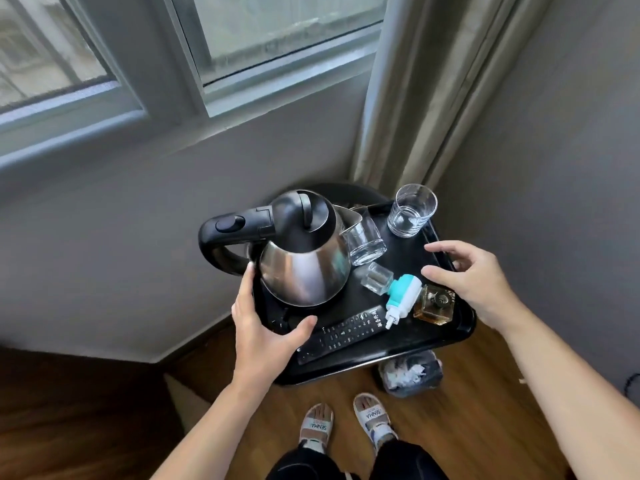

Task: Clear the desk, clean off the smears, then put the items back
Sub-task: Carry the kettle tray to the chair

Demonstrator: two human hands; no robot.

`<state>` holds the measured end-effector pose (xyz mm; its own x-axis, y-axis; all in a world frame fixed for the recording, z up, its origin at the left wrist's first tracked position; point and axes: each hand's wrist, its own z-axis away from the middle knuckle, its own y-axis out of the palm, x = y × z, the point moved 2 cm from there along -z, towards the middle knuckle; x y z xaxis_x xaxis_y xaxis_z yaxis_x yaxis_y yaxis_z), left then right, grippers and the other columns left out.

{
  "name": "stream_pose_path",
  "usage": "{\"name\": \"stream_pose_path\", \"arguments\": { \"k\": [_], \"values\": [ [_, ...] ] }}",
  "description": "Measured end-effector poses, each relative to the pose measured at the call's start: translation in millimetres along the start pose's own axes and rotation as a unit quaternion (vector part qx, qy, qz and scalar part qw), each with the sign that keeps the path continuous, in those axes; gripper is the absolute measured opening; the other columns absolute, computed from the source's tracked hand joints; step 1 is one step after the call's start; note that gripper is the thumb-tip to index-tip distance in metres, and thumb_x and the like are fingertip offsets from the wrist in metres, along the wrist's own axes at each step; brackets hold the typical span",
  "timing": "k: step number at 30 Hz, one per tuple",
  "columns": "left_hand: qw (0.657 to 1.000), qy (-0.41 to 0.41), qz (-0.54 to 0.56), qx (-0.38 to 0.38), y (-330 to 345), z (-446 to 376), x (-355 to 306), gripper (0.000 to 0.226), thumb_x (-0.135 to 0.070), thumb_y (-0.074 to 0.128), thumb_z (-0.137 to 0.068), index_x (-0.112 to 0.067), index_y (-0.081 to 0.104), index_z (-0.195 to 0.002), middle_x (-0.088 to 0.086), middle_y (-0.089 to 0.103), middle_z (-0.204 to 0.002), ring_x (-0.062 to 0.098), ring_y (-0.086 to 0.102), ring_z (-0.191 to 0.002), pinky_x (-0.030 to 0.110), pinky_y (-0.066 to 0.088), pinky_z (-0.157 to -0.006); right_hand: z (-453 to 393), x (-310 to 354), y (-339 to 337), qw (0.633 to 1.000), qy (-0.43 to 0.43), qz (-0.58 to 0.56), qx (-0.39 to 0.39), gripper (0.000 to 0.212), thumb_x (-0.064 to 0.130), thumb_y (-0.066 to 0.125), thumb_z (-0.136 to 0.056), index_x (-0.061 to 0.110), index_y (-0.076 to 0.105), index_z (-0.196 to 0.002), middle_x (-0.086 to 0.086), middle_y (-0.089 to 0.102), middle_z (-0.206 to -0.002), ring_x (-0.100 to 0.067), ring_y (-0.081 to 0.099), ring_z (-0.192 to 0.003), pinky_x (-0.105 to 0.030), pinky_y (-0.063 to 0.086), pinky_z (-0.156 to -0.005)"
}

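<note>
A black tray sits on a small dark round table in the room's corner. It carries a steel kettle with a black handle, an upright glass, a second glass by the spout, a small clear bottle on its side, a teal-and-white plug-in device, an amber perfume bottle and a black remote. My left hand grips the tray's left front edge, thumb on top beside the kettle base. My right hand hovers over the right rim, fingers apart.
Walls meet right behind the table, with a window above and a curtain hanging at the right. A small bin with crumpled tissue stands on the wooden floor under the tray's front edge, near my sandalled feet.
</note>
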<state>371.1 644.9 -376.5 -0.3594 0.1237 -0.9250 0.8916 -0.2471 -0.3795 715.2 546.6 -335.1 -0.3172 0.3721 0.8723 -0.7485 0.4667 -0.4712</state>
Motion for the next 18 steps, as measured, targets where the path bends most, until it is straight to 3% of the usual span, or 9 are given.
{"name": "stream_pose_path", "arguments": {
  "k": [4,8,9,14,18],
  "values": [
    [0.999,-0.009,-0.009,-0.033,33,-5,12,0.127,-0.031,0.101,-0.065,-0.076,0.012,-0.144,-0.056,0.022,-0.144,0.01,0.03,-0.151,0.036,0.031,-0.122,-34,-25,0,0.999,0.007,-0.013,0.035,0.038,0.024,0.091,-0.073,0.039,0.078,-0.106,-0.015,0.07,-0.105,-0.03,0.052,-0.09,-0.047,0.052,-0.091],
    [0.996,-0.044,-0.024,-0.068,69,-6,30,0.127,-0.03,0.102,-0.064,-0.076,0.015,-0.144,-0.056,0.024,-0.143,0.009,0.033,-0.15,0.03,0.031,-0.12,-63,-48,6,0.995,0.022,-0.035,0.093,0.037,0.01,0.087,-0.078,0.03,0.077,-0.108,-0.001,0.072,-0.101,0.004,0.055,-0.08,-0.01,0.047,-0.071],
    [0.995,-0.053,-0.028,-0.076,77,-5,37,0.127,-0.031,0.102,-0.063,-0.076,0.015,-0.144,-0.055,0.025,-0.143,0.01,0.033,-0.149,0.029,0.031,-0.12,-70,-56,9,0.993,0.029,-0.044,0.104,0.037,0.006,0.085,-0.078,0.025,0.077,-0.109,0.001,0.071,-0.1,0.008,0.056,-0.076,-0.006,0.045,-0.067],
    [0.988,-0.089,-0.036,-0.118,118,-6,84,0.12,-0.046,0.096,-0.059,-0.066,0.021,-0.151,-0.03,0.038,-0.154,0.016,0.038,-0.149,0.043,0.036,-0.123,-108,-116,32,0.984,0.06,-0.056,0.157,0.04,0.008,0.086,-0.078,0.031,0.077,-0.109,0.001,0.073,-0.1,0.005,0.061,-0.075,-0.01,0.048,-0.063],
    [0.984,-0.114,-0.041,-0.131,144,-12,131,0.119,-0.05,0.094,-0.058,-0.064,0.022,-0.152,-0.027,0.039,-0.152,0.015,0.039,-0.147,0.042,0.036,-0.123,-133,-159,58,0.977,0.078,-0.043,0.192,0.043,0.008,0.085,-0.079,0.032,0.075,-0.112,0.006,0.073,-0.103,0.008,0.063,-0.082,-0.01,0.049,-0.063]
  ]
}}
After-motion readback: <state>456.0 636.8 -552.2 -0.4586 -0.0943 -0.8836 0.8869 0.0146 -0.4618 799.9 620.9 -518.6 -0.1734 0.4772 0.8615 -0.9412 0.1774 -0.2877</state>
